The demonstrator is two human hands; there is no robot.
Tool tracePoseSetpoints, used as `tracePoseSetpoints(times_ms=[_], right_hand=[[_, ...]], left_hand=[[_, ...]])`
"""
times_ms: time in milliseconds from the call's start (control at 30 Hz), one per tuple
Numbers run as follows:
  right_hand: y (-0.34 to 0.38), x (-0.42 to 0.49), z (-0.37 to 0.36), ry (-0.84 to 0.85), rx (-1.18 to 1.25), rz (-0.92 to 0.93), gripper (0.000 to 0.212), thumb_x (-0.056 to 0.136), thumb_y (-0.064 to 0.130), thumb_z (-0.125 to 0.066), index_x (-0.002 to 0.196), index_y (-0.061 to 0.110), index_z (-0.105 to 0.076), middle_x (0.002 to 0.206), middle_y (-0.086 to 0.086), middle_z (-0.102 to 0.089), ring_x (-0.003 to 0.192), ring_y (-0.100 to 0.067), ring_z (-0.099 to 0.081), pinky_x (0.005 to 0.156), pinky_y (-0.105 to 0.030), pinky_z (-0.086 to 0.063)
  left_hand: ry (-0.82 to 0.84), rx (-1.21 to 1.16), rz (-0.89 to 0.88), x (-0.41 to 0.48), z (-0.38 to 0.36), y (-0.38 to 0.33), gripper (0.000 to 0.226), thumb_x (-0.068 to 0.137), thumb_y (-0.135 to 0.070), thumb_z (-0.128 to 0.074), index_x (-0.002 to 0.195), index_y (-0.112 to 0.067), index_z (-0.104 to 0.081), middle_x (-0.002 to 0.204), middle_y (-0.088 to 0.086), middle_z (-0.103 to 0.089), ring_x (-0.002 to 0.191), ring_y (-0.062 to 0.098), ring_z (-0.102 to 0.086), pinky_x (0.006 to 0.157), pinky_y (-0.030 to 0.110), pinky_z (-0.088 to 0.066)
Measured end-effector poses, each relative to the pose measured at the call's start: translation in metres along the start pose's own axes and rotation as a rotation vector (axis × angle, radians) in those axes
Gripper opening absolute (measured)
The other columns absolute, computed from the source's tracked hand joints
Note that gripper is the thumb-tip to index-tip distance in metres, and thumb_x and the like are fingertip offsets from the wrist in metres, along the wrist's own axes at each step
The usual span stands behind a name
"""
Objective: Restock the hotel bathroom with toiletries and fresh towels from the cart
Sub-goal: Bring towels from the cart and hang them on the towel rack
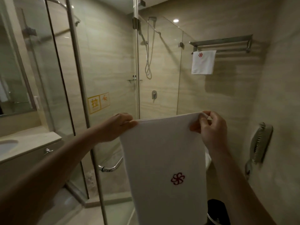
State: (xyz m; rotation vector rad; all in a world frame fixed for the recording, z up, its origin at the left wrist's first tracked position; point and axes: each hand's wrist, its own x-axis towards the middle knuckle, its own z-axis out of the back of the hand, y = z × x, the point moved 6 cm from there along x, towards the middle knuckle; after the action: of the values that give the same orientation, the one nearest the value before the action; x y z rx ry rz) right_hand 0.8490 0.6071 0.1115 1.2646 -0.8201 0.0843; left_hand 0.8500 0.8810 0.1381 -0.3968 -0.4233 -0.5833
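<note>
Towel held up by its top edge, rack not yet reached

Obs: white, folded into a long panel, hanging straight down in mid-air at centre frame. Red emblem faces the camera, low on the panel, toward 5 o'clock of its middle.

Hands: left hand grips the top corner at 10 o'clock, fingers curled over the folded edge. Right hand pinches the opposite corner at 2 o'clock between thumb and fingertips. Top edge is stretched nearly level between them.

Surroundings: towel rack on the wall at 1 o'clock of the held panel, higher and well apart. One hung towel drapes from its lower bar at the 9 o'clock end, emblem outward near the top; more bar shows on its 3 o'clock side. Shower glass at 12 o'clock, tabletop with basin at 9 o'clock, wall phone at 3 o'clock.

Judgement: step in hand looks like hanging this one beside the first.

Method notes:
- hold both corners taut so the folded layers do not slide apart
- lift level and pass the edge over the lower bar on the 3 o'clock stretch
- drape so the emblem faces out and sits as on the neighbour, hems level
- let go one hand at a time, smoothing downward

Risk: an uneven drape, or the folds opening once the pinch is released
</note>
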Motion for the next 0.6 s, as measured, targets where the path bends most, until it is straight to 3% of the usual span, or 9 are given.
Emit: tracePoseSetpoints(times_ms=[100,200,300,467,533,600], right_hand=[[-0.023,0.032,0.003,-0.043,0.005,-0.025,0.008,0.095,0.014,-0.05,0.091,0.014,-0.057,0.073,-0.004,-0.065,0.066,-0.024,-0.067,0.069,-0.044,-0.058],[-0.052,0.057,0.008,-0.081,-0.016,-0.065,0.009,0.095,0.014,-0.049,0.093,0.012,-0.058,0.081,-0.013,-0.067,0.069,-0.025,-0.068,0.068,-0.04,-0.058],[-0.08,0.079,0.018,-0.144,-0.035,-0.091,0.009,0.095,0.012,-0.049,0.093,0.009,-0.057,0.08,-0.017,-0.067,0.065,-0.023,-0.066,0.065,-0.035,-0.057],[-0.128,0.127,0.023,-0.195,-0.103,-0.093,0.011,0.095,0.014,-0.049,0.087,0.011,-0.057,0.066,-0.01,-0.066,0.059,-0.02,-0.065,0.063,-0.036,-0.055],[-0.144,0.151,0.022,-0.218,-0.123,-0.087,0.016,0.095,0.014,-0.049,0.081,0.019,-0.055,0.064,-0.007,-0.066,0.054,-0.013,-0.064,0.06,-0.032,-0.055],[-0.158,0.177,0.018,-0.242,-0.126,-0.091,0.02,0.095,0.013,-0.049,0.079,0.023,-0.055,0.066,-0.007,-0.067,0.052,-0.008,-0.064,0.058,-0.026,-0.055]], left_hand=[[-0.099,-0.098,-0.009,0.045,-0.014,0.008,0.043,0.079,-0.066,-0.037,0.063,-0.025,-0.035,0.064,-0.01,-0.04,0.058,0.0,-0.04,0.054,0.011,-0.034],[-0.141,-0.183,0.002,0.091,-0.039,0.02,0.029,0.078,-0.046,-0.044,0.062,-0.023,-0.038,0.059,-0.008,-0.04,0.056,0.007,-0.034,0.049,0.016,-0.03],[-0.21,-0.285,-0.026,0.139,-0.067,0.032,0.03,0.077,-0.042,-0.059,0.063,-0.024,-0.04,0.057,-0.009,-0.038,0.054,0.006,-0.031,0.048,0.015,-0.03],[-0.258,-0.584,-0.018,0.227,-0.121,0.062,0.031,0.077,-0.011,-0.072,0.066,-0.02,-0.045,0.037,-0.009,-0.034,0.038,0.003,-0.027,0.04,0.012,-0.021],[-0.214,-0.655,-0.041,0.26,-0.141,0.073,0.022,0.078,-0.011,-0.071,0.069,-0.023,-0.055,0.036,-0.009,-0.042,0.037,0.001,-0.033,0.039,0.011,-0.026],[-0.148,-0.595,-0.126,0.294,-0.155,0.083,0.012,0.073,-0.029,-0.072,0.068,-0.033,-0.062,0.047,-0.015,-0.055,0.044,-0.001,-0.043,0.045,0.012,-0.034]])
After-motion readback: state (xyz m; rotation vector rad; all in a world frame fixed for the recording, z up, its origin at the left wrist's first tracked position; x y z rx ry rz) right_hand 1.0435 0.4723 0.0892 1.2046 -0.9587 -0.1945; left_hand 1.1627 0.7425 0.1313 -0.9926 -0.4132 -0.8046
